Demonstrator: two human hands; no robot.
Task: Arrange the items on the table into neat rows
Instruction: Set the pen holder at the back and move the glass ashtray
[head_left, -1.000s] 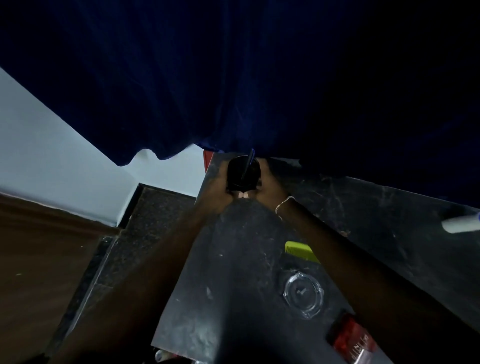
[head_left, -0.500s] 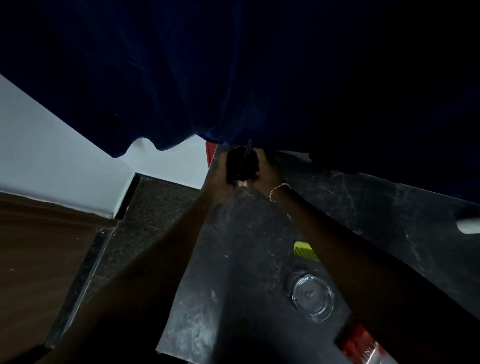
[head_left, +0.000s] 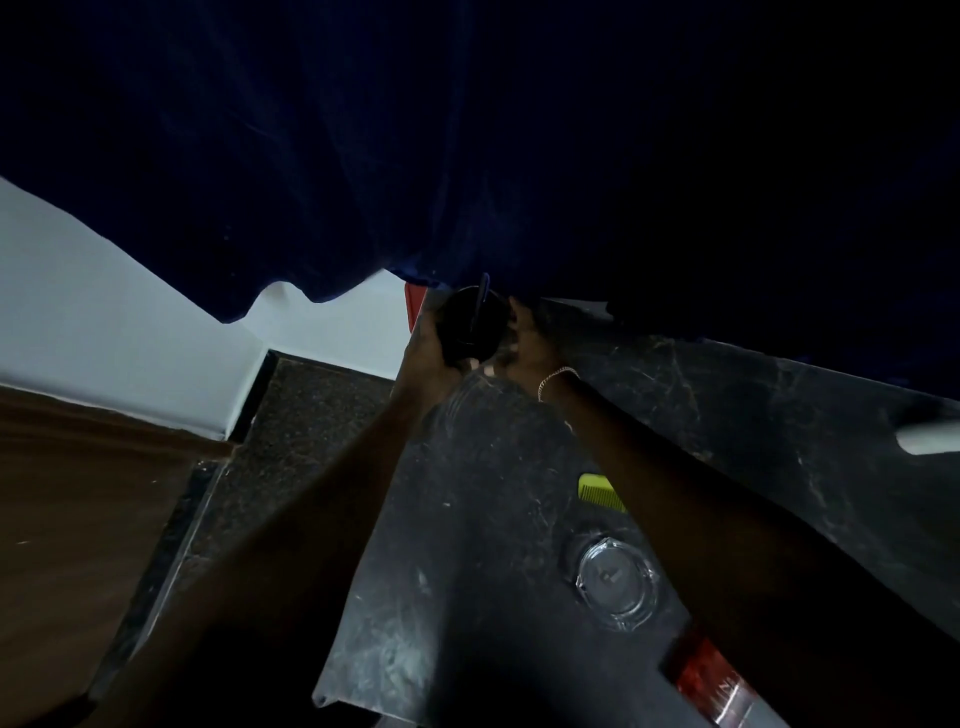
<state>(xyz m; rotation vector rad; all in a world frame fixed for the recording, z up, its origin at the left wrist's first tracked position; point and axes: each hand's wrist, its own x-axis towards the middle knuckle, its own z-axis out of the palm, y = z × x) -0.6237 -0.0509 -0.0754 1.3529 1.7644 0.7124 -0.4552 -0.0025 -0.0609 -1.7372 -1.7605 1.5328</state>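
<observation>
At the far corner of the dark marble table (head_left: 483, 519), both hands clasp a black round cup (head_left: 470, 325) that holds a thin dark stick. My left hand (head_left: 423, 348) wraps its left side and my right hand (head_left: 530, 338), with a thin gold bracelet at the wrist, wraps its right side. A yellow-green comb (head_left: 597, 491) lies partly under my right forearm. A clear glass ashtray (head_left: 615, 579) sits nearer me. A red and silver pack (head_left: 717, 680) lies at the near right edge.
A dark blue curtain (head_left: 467, 145) hangs over the table's far edge. A red object (head_left: 414, 306) peeks out behind the cup. A white cylinder (head_left: 930, 439) lies at the far right. White wall, speckled stone strip and brown floor lie to the left.
Both hands have carried the black cup a little farther toward the table's far corner under the curtain. The grip is the same.
</observation>
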